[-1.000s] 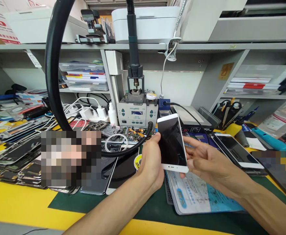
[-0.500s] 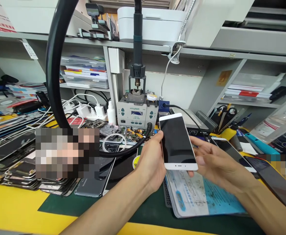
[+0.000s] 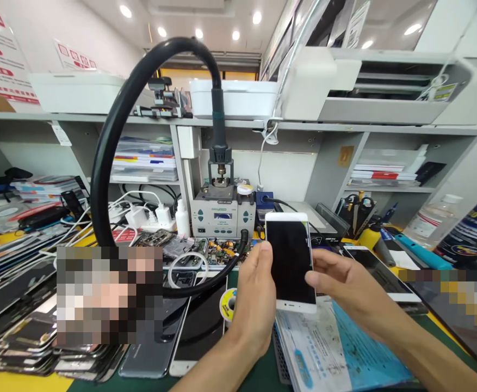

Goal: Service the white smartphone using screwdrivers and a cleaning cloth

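Note:
A white phone with a dark screen is held upright, its screen facing me, above a blue-and-white plastic-covered booklet. My left hand grips the phone's left side, thumb on the edge and the other fingers hidden behind it. At the phone's right edge is my right hand, its thumb and fingers apart around the lower right side; whether the fingertips touch the phone is unclear.
A hot-air station with a looping black hose stands behind. Stacked phone parts lie left, a solder spool beside my left wrist. Another white phone and bottles are at right.
The view has tilted upward, showing the ceiling lights. The phone now stands more upright in my left hand, and my right thumb has moved near its right edge.

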Motion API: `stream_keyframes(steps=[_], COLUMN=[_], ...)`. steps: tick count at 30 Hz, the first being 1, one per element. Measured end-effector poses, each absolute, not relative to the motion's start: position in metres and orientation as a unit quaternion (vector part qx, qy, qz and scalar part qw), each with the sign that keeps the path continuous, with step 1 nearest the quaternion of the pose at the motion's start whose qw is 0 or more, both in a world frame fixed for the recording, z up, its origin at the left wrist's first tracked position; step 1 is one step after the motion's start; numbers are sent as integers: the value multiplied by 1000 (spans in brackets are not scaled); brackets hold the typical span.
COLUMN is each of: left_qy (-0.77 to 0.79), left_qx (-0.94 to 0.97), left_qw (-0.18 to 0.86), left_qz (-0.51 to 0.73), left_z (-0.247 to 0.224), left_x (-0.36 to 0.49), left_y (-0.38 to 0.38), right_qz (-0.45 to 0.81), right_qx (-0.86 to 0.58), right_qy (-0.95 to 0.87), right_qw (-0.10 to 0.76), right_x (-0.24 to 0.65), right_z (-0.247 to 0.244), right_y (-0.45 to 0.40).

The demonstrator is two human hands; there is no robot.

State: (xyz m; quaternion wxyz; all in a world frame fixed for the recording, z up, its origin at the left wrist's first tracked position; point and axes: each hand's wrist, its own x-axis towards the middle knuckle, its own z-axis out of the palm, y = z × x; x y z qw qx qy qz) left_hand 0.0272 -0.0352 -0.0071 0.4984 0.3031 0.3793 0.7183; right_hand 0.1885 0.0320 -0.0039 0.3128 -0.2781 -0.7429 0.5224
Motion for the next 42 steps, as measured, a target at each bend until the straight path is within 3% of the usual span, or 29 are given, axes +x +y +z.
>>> stream_keyframes(steps=[5, 11, 16, 22, 32, 42], left_qy=[470, 555, 528, 534, 457, 448], left_qx=[433, 496, 490, 531, 620, 629], left_qw=[371, 170, 108, 42, -92, -134], left_qz=[674, 646, 685, 656, 631, 621], left_z=[-11, -16, -30, -41, -48, -47], left_x=[27, 36, 48, 44, 40, 41], left_y=[-37, -41, -38, -35, -33, -32], right_qz=[390, 158, 51, 44, 58, -27], right_qx=[-286, -181, -131, -148, -131, -111], right_qy=[-789, -826, -829, -840, -815, -804], right_qw=[379, 510, 541, 520, 562, 584], right_x=[183, 183, 182, 192, 193, 189], right_z=[-4, -14, -26, -23, -18, -19], right_y=[25, 22, 24, 16, 2, 4])
